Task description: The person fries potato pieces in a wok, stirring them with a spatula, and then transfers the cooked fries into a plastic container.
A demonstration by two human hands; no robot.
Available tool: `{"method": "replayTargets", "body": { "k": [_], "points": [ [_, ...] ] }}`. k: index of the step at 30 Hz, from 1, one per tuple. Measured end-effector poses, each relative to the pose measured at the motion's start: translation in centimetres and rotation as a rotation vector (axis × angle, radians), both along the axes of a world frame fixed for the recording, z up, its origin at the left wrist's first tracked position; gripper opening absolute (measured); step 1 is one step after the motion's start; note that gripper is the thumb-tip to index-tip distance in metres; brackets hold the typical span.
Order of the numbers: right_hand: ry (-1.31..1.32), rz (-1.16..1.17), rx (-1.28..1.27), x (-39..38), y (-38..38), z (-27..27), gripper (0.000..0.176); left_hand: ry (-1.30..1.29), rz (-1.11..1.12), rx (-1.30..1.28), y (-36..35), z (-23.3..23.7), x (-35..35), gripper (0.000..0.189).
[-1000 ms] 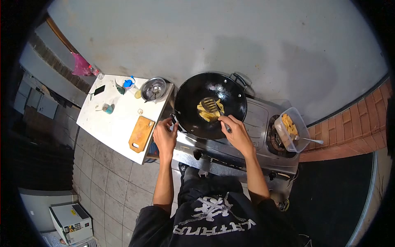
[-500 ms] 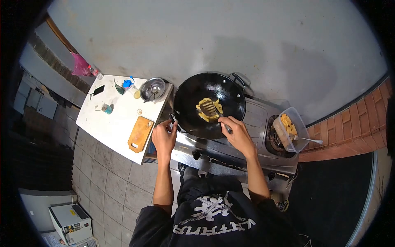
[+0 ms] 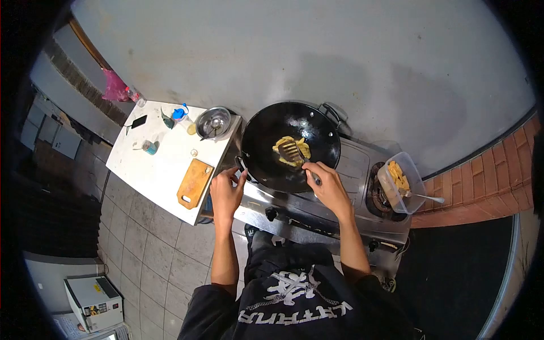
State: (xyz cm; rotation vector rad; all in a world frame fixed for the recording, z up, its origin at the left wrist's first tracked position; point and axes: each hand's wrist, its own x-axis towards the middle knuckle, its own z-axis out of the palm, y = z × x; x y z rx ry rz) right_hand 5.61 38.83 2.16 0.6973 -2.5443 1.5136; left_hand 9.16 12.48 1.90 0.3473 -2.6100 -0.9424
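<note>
A black wok (image 3: pixel 266 127) sits on the left burner of the gas stove (image 3: pixel 345 226). My left hand (image 3: pixel 226 192) is closed on the wok's near-left handle (image 3: pixel 241 164). In my right hand (image 3: pixel 327 186) is a slotted spatula (image 3: pixel 291 152), its dark head pressed on yellow food pieces (image 3: pixel 305 148) at the bottom of the wok. My right fingers wrap round the spatula's handle, and most of that handle is hidden by them.
Right of the wok, a clear plastic container (image 3: pixel 415 180) with yellow-orange pieces and a spoon (image 3: pixel 429 198) stands over the other burner. On the white table (image 3: pixel 136 173) are a cutting board (image 3: pixel 194 182), a metal bowl (image 3: pixel 213 122), a phone (image 3: pixel 136 122) and small jars. A grey wall stands behind.
The spatula head has shifted slightly over the yellow pieces, which lie a little differently. The whole view has moved slightly. Both hands keep their grips.
</note>
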Motion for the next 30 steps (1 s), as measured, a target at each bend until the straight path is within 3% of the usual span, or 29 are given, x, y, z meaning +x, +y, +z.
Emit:
{"method": "replayTargets", "body": {
  "k": [21, 24, 30],
  "points": [
    [0.067, -0.046, 0.041, 0.2, 1.7, 0.7, 0.019, -0.015, -0.026, 0.038, 0.5, -0.3, 0.4, 0.042],
    [-0.003, 0.023, 0.139, 0.4, 1.6, 1.1, 0.02, -0.015, -0.035, 0.036, 0.7, -0.2, 0.2, 0.042],
    [0.011, 0.016, 0.042, 0.8, 1.6, 1.2, 0.018, -0.039, -0.047, 0.069, 0.6, -0.6, 0.2, 0.041]
  ]
}}
